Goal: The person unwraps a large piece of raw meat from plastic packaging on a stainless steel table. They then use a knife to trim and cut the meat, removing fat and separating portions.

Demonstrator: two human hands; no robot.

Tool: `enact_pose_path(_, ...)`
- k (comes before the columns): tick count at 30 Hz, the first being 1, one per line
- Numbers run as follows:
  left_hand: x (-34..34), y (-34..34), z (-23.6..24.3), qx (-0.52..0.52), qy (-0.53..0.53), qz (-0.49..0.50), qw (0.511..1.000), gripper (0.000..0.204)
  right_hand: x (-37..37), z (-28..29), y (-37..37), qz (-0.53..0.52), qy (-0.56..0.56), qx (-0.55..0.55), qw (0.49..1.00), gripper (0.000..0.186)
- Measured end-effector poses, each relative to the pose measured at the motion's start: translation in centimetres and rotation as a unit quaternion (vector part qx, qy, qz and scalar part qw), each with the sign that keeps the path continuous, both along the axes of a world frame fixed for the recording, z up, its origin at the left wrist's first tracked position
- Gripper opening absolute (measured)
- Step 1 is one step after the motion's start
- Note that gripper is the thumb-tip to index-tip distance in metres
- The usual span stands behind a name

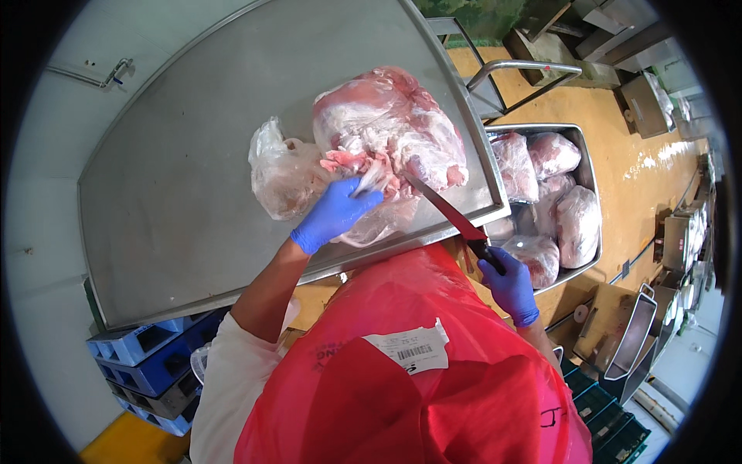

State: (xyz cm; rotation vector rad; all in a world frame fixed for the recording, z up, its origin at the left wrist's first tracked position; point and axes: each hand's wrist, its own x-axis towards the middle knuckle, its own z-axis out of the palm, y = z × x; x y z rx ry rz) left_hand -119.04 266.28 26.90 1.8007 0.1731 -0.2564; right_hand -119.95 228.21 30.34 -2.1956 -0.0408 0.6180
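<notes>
A large piece of raw meat, pink with white fat, lies on a steel table near its right end. My left hand, in a blue glove, pinches a loose pale flap at the meat's near edge. In my right hand, also gloved in blue, is the black handle of a long knife. The blade points up and left, its tip against the meat's near side, where the exact contact is hard to see. A crumpled clear plastic bag lies left of the meat and partly under it.
A steel tub of bagged meat pieces stands right of the table. Beyond it are a metal cart handle and an angled steel bin. Blue pallets are stacked at lower left, dark green crates at lower right.
</notes>
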Motion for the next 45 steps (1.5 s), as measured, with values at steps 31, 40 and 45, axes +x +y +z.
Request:
enact_pose_path(31,5.3,2.8,-10.5,-0.544,-0.162,0.357,0.742,0.064,2.0,7.6,4.3,0.175,-0.195,-0.145,0.954,0.037)
enact_pose_path(40,-2.3,2.4,-5.8,-0.180,-0.140,0.093,0.969,0.045,1.0,8.5,1.6,0.013,-0.139,-0.113,0.984,0.036)
enact_pose_path(45,-3.0,7.4,-3.2,-0.116,0.014,-0.034,0.993,0.061,-2.4,9.7,1.6,0.057,-0.110,-0.129,0.984,0.044)
